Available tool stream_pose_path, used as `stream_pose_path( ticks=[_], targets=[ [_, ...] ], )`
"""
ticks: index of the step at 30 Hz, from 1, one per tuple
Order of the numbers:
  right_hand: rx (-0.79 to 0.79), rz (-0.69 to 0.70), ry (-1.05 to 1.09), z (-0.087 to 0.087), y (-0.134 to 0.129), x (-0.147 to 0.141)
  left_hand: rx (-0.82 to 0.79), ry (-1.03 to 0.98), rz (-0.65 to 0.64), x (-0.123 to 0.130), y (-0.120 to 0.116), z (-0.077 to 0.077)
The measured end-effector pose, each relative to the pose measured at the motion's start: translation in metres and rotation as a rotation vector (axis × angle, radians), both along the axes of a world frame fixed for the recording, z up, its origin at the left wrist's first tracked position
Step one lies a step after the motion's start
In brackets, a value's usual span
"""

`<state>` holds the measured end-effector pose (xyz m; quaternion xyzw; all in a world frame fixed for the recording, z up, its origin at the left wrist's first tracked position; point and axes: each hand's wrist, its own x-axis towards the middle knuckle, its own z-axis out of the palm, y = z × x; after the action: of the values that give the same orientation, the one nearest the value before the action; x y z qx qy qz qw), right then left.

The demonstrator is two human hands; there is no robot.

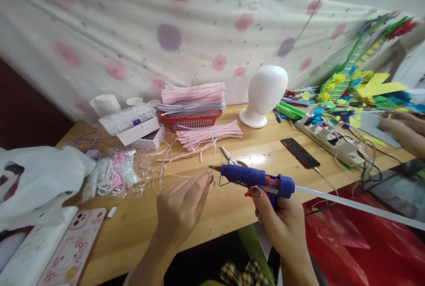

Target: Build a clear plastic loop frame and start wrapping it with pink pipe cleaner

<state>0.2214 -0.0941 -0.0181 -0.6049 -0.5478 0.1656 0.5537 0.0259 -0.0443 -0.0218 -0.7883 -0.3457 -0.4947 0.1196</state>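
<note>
My right hand (279,213) is wrapped round the handle of a blue hot glue gun (245,174), its thumb near the orange trigger. A long translucent glue stick (348,204) juts from the gun's back end. The nozzle points left, right at the fingertips of my left hand (182,202). Those fingers are pinched on a thin pale strip (214,155) that rises from them; its exact kind is hard to make out. Behind the gun lie silver scissors (229,155), partly hidden. Pink fuzzy strips (212,134) are bundled on the table just beyond.
A red basket (191,123) of strips and a white foam head (268,91) stand at the back. Bagged beads (116,173), boxes (142,135) and a pink phone (76,246) are left. Right are a black phone (300,153), power strip (328,137) and another person's hand (401,122).
</note>
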Motion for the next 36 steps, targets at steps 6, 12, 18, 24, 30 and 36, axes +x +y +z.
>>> stream_pose_path(
  ticks=[6,12,18,24,30,36],
  targets=[
    [0.034,-0.065,-0.141,0.007,0.000,0.005,0.027,0.062,0.017,0.001,-0.002,0.000],
    [0.026,-0.043,-0.208,0.013,-0.002,0.007,0.049,0.101,0.014,0.003,-0.003,0.003],
    [0.097,0.005,-0.236,0.016,-0.003,0.003,0.061,0.116,0.034,0.005,-0.005,0.003],
    [0.108,-0.061,-0.281,0.019,0.000,0.006,0.056,0.173,0.030,0.002,-0.004,0.001],
    [0.107,0.030,-0.257,0.021,-0.006,0.007,0.046,0.183,0.034,0.002,-0.002,0.003],
    [-0.045,-0.030,0.191,0.001,-0.010,0.015,-0.047,0.068,0.009,0.001,-0.004,0.001]
  ],
)
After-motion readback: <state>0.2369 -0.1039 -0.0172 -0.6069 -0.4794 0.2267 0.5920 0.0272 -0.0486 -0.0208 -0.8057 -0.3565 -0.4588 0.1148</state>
